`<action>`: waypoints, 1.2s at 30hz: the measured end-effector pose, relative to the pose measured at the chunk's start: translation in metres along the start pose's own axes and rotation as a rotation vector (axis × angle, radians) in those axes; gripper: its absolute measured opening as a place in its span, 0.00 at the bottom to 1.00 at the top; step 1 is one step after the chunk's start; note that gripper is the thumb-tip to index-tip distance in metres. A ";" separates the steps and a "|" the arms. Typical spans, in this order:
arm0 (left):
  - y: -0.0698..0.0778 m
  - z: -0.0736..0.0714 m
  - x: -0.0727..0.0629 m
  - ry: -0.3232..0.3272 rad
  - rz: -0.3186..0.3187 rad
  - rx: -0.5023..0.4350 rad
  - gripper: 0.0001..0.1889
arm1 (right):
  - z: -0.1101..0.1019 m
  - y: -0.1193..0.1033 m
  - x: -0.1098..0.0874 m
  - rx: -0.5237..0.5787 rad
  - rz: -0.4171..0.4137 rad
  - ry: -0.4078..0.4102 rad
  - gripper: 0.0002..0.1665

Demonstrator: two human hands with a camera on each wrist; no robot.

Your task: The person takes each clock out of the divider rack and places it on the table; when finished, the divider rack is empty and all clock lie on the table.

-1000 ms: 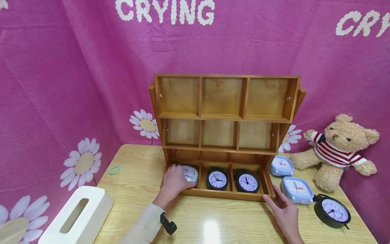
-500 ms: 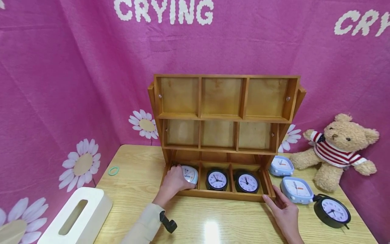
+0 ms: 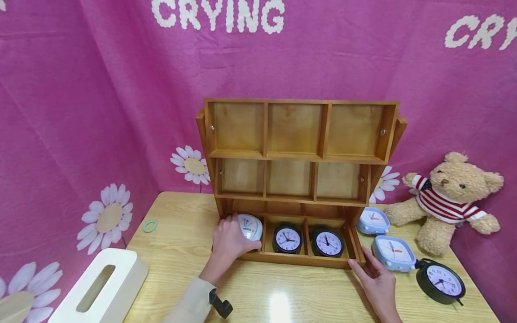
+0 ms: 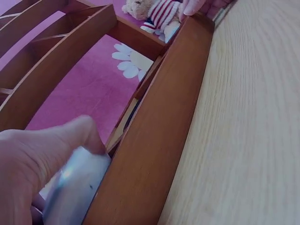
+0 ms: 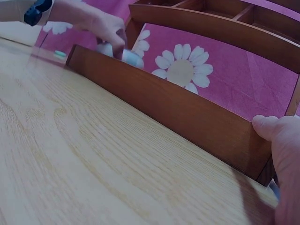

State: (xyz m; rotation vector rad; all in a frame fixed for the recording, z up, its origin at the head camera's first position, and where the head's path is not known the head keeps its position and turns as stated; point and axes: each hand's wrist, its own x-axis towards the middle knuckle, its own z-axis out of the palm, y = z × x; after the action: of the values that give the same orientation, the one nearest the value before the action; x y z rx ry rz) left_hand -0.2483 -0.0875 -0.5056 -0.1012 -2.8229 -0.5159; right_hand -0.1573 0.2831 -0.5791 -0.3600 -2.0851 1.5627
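A three-tier wooden shelf (image 3: 296, 158) stands on the table, each tier split into three compartments. At the bottom tier's left compartment, my left hand (image 3: 231, 240) grips a light blue alarm clock (image 3: 252, 227), thumb at its front side. The clock's face tilts up, and its left part is hidden by the fingers. In the left wrist view the clock's smooth side (image 4: 79, 185) shows just behind the front board. My right hand (image 3: 377, 282) holds the shelf's front right corner, thumb on the front board. Two round black alarm clocks (image 3: 287, 239) sit in the middle and right compartments.
Right of the shelf lie two light blue alarm clocks (image 3: 393, 252), a black alarm clock (image 3: 441, 281) and a teddy bear (image 3: 450, 199) in a striped sweater. On the left are a white tissue box (image 3: 127, 278) and a green ring (image 3: 150, 226). A pink curtain (image 3: 242, 63) hangs behind.
My left hand has risen slightly with the light blue clock, whose face now sits a bit higher and more tilted in the left compartment. My right hand keeps its place on the shelf corner.
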 end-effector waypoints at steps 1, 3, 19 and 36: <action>-0.001 -0.002 -0.002 0.015 0.001 -0.032 0.52 | 0.000 0.000 0.000 0.001 0.000 0.001 0.32; -0.003 -0.006 -0.006 0.036 -0.003 -0.119 0.53 | 0.000 0.000 0.000 0.011 0.000 0.002 0.32; -0.054 -0.052 -0.047 0.164 -0.198 -0.419 0.49 | 0.003 -0.002 0.008 0.020 -0.021 -0.002 0.32; -0.129 -0.005 -0.013 0.254 -0.428 -0.512 0.52 | -0.001 -0.003 0.001 -0.030 -0.021 -0.008 0.33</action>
State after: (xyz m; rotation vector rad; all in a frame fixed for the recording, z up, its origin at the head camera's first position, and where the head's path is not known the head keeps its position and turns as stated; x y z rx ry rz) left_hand -0.2494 -0.2103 -0.5479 0.4460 -2.3984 -1.2388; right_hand -0.1575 0.2831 -0.5761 -0.3417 -2.1136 1.5250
